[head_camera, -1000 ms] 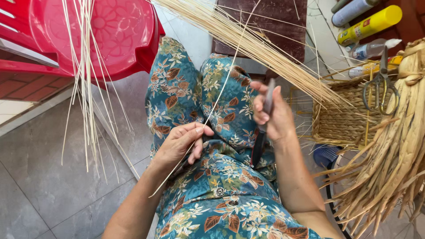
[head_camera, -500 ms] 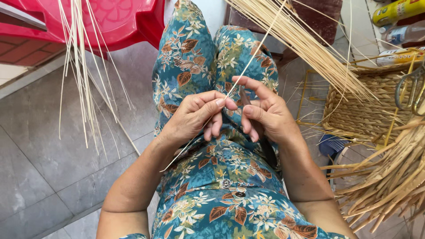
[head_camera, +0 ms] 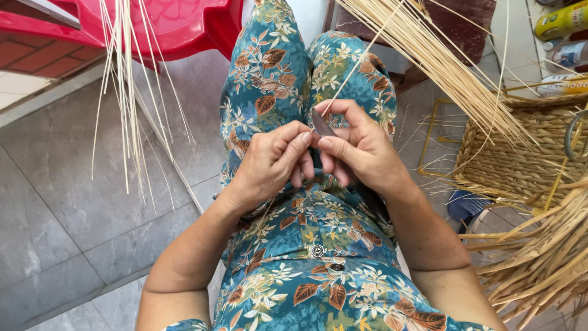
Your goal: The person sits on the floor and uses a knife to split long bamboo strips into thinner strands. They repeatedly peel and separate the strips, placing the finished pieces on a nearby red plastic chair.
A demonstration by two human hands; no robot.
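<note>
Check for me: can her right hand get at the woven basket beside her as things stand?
Probably not right away. The right hand is closed on a small blade over the lap, and a sheaf of straw strips slants above the woven basket. The basket does sit on that side, though.

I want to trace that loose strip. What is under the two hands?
Under the left hand and right hand lies the floral-clothed lap. A knife blade shows between them; its handle and the strip's lower end are covered.
</note>
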